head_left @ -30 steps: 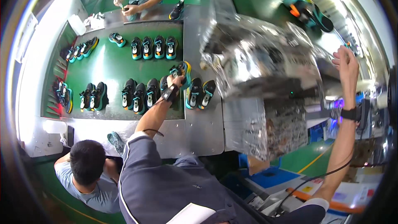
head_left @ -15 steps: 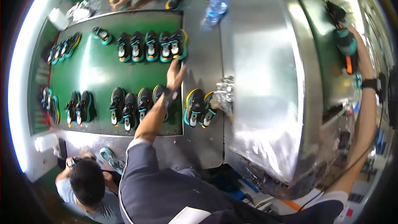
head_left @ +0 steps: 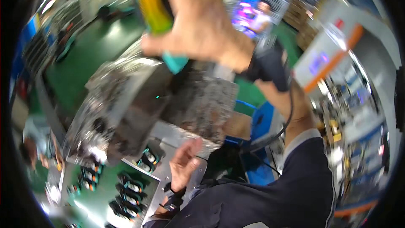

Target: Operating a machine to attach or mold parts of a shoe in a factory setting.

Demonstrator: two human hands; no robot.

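Observation:
My right hand (head_left: 202,27), large and smeared by motion at the top of the view, is closed on a shoe. Of that shoe (head_left: 152,6) a yellow-green sole edge and a dark part show; the rest is cut off by the frame or hidden by the hand. A teal patch shows just below the hand. Low in the middle, my left hand (head_left: 183,164) is open and holds nothing, its fingers loosely bent. It is over the metal table edge, beside a pair of dark shoes with teal soles (head_left: 148,159).
Several dark shoes (head_left: 128,192) stand on the green tabletop (head_left: 90,202) at lower left. A metal box-like machine (head_left: 145,88) wrapped in clear film fills the middle. Behind it are a blue bin (head_left: 261,120) and a cardboard box (head_left: 238,125). Other people are at far left and far back.
My view has swung right, bringing the shoe in my right hand up close. My left hand has gone from above the shoe rows to the table's edge near the machine.

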